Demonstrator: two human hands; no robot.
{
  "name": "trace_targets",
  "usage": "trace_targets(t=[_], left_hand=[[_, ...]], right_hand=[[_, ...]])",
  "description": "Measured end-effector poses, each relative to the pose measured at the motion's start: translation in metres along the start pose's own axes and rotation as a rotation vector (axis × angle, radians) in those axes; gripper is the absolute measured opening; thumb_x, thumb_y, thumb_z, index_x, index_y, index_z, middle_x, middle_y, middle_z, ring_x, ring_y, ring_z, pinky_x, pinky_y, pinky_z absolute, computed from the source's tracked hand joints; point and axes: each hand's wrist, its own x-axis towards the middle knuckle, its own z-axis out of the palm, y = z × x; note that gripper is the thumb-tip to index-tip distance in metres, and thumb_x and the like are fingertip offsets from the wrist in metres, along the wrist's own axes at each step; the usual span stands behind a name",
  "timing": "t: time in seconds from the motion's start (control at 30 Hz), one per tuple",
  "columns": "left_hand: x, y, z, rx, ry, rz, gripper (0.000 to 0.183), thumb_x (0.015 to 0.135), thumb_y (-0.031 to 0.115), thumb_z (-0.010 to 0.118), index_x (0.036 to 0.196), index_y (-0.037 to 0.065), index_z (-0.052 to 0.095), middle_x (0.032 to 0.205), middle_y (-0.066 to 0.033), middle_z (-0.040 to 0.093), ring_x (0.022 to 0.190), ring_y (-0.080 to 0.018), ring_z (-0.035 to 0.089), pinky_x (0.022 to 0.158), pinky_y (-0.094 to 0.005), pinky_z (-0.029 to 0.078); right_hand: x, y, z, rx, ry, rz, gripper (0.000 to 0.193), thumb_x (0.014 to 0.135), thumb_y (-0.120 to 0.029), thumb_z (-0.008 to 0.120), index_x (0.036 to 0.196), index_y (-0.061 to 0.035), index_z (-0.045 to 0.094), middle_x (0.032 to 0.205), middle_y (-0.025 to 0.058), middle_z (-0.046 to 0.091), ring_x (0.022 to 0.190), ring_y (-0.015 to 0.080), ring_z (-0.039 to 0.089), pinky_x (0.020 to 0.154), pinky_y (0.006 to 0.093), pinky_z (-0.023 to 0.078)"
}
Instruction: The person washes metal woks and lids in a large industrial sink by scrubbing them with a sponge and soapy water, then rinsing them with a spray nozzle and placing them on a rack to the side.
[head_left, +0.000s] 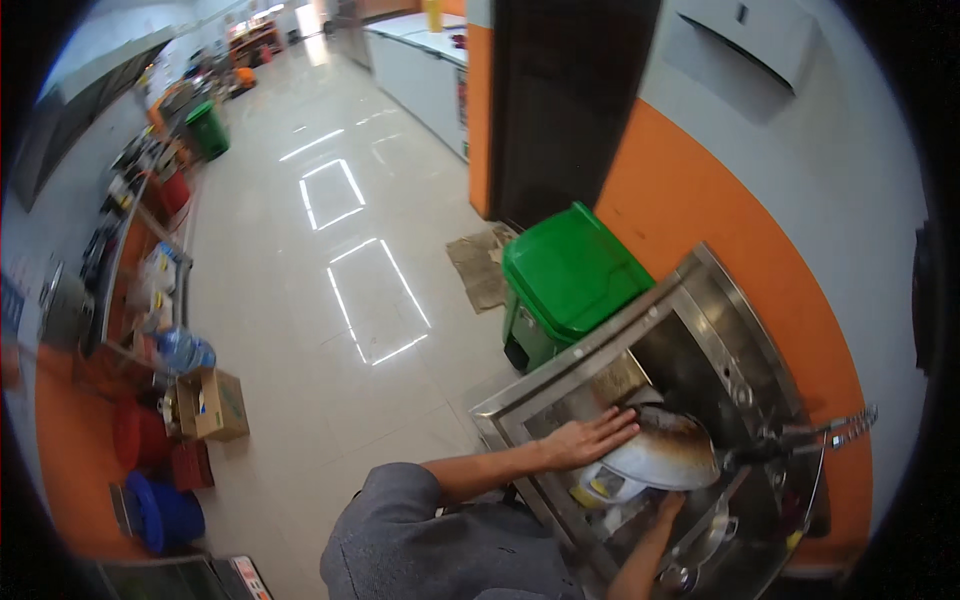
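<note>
— Grey sleeve (420,530) sat closest to the lens, at the bottom edge. What were the hands on?

— Left hand (590,438) lay flat, fingers spread, its grip wide open and closed on nothing, pressing the rim of an upturned wok (665,452) in the steel sink (700,340). Right hand (668,505) reached up from below to the wok's lower edge; whether that grip was closed on it I could not tell.

— And the wok itself?

— It rested inside the basin, scorched brown on its pale back, with a white bowl (605,485) just under its left edge and a dark handle (770,445) pointing right toward the tap (845,425).

— Around the sink?

— Just beside it stood a green bin (570,275) against the orange wall (690,200). Well apart, across the tiled floor (340,300), a cardboard box (212,403) and a blue tub (170,515).
</note>
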Motion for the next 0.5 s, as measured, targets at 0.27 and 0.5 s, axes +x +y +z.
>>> trace_targets(t=[0.27, 0.5], left_hand=[[0.022, -0.029, 0.011, 0.043, -0.013, 0.288, 0.042, 0.082, 0.002, 0.052, 0.122, -0.005, 0.052, 0.132, -0.0263, 0.047, 0.122, -0.0453, 0.045, 0.102, -0.0522, 0.039], [0.004, 0.015, 0.094, -0.277, 0.184, -0.179, 0.061, 0.096, 0.021, 0.048, 0.146, 0.008, 0.015, 0.147, -0.0271, 0.021, 0.131, -0.0441, 0.032, 0.106, -0.0532, 0.032]], right_hand=[[0.003, -0.052, 0.015, 0.507, -0.386, 0.099, 0.026, 0.089, -0.019, 0.053, 0.106, 0.0001, 0.061, 0.097, 0.0122, 0.067, 0.086, 0.0245, 0.065, 0.077, 0.0403, 0.053], [-0.056, -0.112, -0.002, 0.578, -0.337, -0.249, 0.015, 0.089, -0.015, 0.06, 0.099, -0.0035, 0.062, 0.095, 0.0073, 0.065, 0.086, 0.0174, 0.062, 0.076, 0.0342, 0.051]])
